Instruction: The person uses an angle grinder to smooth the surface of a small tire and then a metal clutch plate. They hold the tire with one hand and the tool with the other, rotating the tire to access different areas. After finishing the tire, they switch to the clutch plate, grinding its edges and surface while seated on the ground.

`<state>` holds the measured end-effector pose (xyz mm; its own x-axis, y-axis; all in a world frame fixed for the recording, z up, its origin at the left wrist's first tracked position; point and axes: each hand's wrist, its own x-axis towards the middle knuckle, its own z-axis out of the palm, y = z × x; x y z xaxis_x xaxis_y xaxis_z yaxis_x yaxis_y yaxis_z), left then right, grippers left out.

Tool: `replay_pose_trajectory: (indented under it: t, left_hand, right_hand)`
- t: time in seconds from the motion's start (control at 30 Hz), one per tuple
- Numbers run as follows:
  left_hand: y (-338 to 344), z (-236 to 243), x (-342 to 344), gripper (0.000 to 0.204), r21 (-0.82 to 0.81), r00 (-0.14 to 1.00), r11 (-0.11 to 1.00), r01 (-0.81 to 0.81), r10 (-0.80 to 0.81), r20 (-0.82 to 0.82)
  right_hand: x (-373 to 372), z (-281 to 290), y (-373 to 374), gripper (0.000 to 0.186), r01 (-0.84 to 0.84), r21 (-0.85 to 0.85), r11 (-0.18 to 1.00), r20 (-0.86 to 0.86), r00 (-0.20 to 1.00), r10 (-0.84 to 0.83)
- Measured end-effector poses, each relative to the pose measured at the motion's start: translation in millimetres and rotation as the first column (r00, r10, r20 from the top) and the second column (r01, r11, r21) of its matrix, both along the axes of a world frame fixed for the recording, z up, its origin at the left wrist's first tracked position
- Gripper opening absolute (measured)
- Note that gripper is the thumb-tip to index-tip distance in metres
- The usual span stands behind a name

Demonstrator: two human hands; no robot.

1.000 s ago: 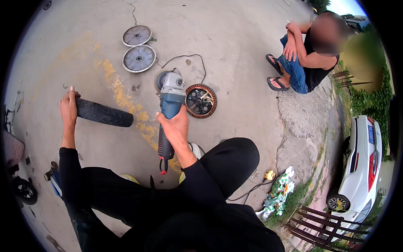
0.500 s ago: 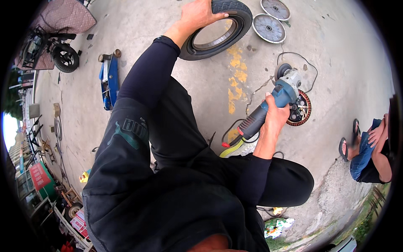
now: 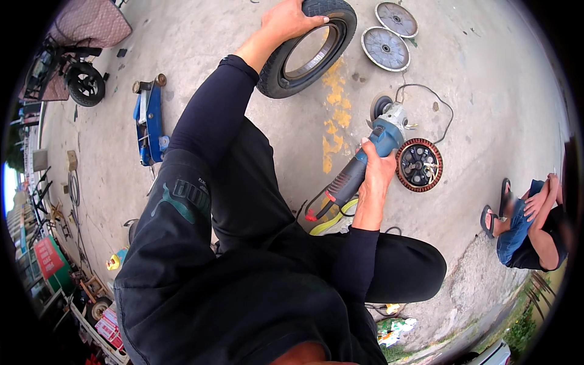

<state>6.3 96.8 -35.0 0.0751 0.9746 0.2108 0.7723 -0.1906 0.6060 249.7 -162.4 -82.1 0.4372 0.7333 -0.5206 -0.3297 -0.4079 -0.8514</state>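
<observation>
My left hand (image 3: 288, 23) grips the top of a black tyre (image 3: 345, 35), thumb over its sidewall. A bare metal rim band (image 3: 315, 63) lines the tyre's opening. My right hand (image 3: 377, 173) is wrapped round the body of a blue and dark grey angle grinder (image 3: 384, 137), held slanting with its head up and away from me. A round disc (image 3: 381, 106) sits on the grinder's head, apart from the tyre. Just right of the grinder lies a motor stator (image 3: 420, 165) with a copper-coloured winding ring and black centre.
Two round metal covers (image 3: 385, 48) lie on the concrete beyond the stator. A black cable (image 3: 449, 109) curves near the grinder's head. At left are a blue floor jack (image 3: 152, 121) and a two-wheeler with a small wheel (image 3: 86, 84). Another person (image 3: 532, 225) sits at right.
The tyre has tipped to show its opening wider, still in my left hand. The grinder has shifted slightly left, uncovering the stator. The whole view has moved a little.
</observation>
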Motion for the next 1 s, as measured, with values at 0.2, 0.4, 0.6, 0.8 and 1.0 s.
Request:
replay_pose_trajectory:
  t: [0.2,0.4,0.6,0.8,1.0]
  left_hand:
    - [8,-43,-102,0.089,-0.054,0.958,0.957,-0.285,0.282,-0.052]
    - [-41,-84,-214,0.078,-0.680,0.790,0.638,-0.362,0.597,0.140]
    - [-59,-164,-274,0.038,-0.930,0.527,0.223,-0.291,0.849,0.039]
    - [-57,-193,-274,0.030,-0.956,0.457,0.257,-0.139,0.873,0.168]
    - [-57,-235,-292,0.032,-0.976,0.410,0.209,-0.067,0.897,0.164]
  right_hand:
    - [-2,-7,5,0.043,-0.042,0.012,0.999,-0.041,0.998,0.043]
    - [-8,-13,5,0.046,-0.125,-0.031,0.992,-0.189,0.975,0.117]
    - [-25,-25,9,0.056,-0.111,-0.089,0.990,-0.274,0.958,0.083]
    - [-30,-40,-9,0.058,-0.116,-0.166,0.979,-0.192,0.978,0.083]
    - [-41,-51,-22,0.055,-0.080,-0.264,0.961,-0.213,0.977,0.023]
